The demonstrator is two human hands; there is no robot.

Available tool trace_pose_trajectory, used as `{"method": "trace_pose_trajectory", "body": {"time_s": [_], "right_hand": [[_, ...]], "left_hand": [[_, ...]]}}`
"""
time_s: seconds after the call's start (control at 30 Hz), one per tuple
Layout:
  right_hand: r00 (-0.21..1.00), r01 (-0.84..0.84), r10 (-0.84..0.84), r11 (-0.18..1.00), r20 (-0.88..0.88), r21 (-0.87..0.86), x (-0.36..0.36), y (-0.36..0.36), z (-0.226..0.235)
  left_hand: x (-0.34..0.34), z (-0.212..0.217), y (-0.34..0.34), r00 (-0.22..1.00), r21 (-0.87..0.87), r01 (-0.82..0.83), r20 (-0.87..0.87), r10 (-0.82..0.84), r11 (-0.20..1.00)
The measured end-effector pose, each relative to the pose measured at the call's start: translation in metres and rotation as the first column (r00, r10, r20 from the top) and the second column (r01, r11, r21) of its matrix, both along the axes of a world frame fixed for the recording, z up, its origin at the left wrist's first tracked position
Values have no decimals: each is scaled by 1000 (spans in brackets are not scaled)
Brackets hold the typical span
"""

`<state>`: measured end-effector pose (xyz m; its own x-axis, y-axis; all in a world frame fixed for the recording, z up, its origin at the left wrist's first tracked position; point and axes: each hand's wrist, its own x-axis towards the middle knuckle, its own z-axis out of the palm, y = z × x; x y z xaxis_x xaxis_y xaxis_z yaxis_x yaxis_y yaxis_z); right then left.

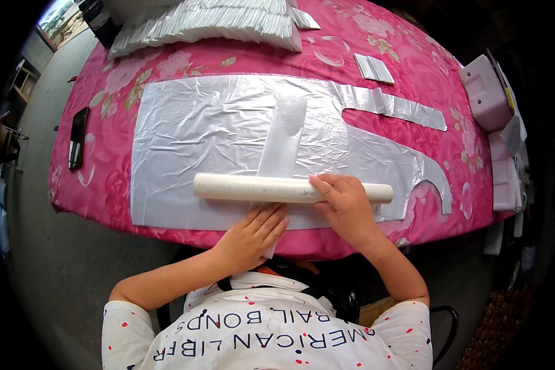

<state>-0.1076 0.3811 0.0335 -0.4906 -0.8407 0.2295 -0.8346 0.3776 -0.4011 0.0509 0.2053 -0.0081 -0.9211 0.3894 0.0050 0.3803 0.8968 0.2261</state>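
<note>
A thin, shiny whitish plastic apron (197, 123) lies spread out and creased, its straight end to the left and its curved cut-outs to the right. Across its middle runs a folded white plastic strip (283, 135), whose lower end passes under a white pipe (246, 187). My right hand (348, 208) grips this pipe right of its middle, thumb and fingers around it. The pipe lies crosswise over the apron's near part. Just below it my left hand (253, 235) rests flat, fingers extended over the strip's near end at the table edge.
The table wears a pink flowered cloth (105, 179). At the far side lies a large pile of folded plastic sheets (228, 26); one small folded packet (374, 68) sits apart. A black phone (78, 139) lies left, a dark container (97, 21) stands far left, and pale pink boxes (484, 92) line the right edge.
</note>
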Motion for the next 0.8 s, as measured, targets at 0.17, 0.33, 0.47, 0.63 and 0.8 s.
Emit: {"method": "trace_pose_trajectory", "body": {"time_s": [0.17, 0.33, 0.47, 0.63, 0.8], "right_hand": [[997, -69, 67, 995, -22, -66, -17, -37, -10], [993, -27, 12, 991, -115, -128, -78, -88, -29], [952, 48, -100, 982, -288, -182, -117, -109, -30], [947, -306, 318, 937, 46, -167, -62, -81, -18], [845, -489, 501, 865, 185, -108, 7, -40, -20]], "left_hand": [[20, -15, 29, 983, -82, -153, -118, 143, 985], [23, -21, 25, 976, -134, -104, -203, 76, 985], [27, -21, 9, 968, -88, 14, -249, -35, 996], [35, -15, -13, 975, 90, 85, -212, -64, 992], [28, -8, -24, 940, 317, 218, -323, -111, 923]]}}
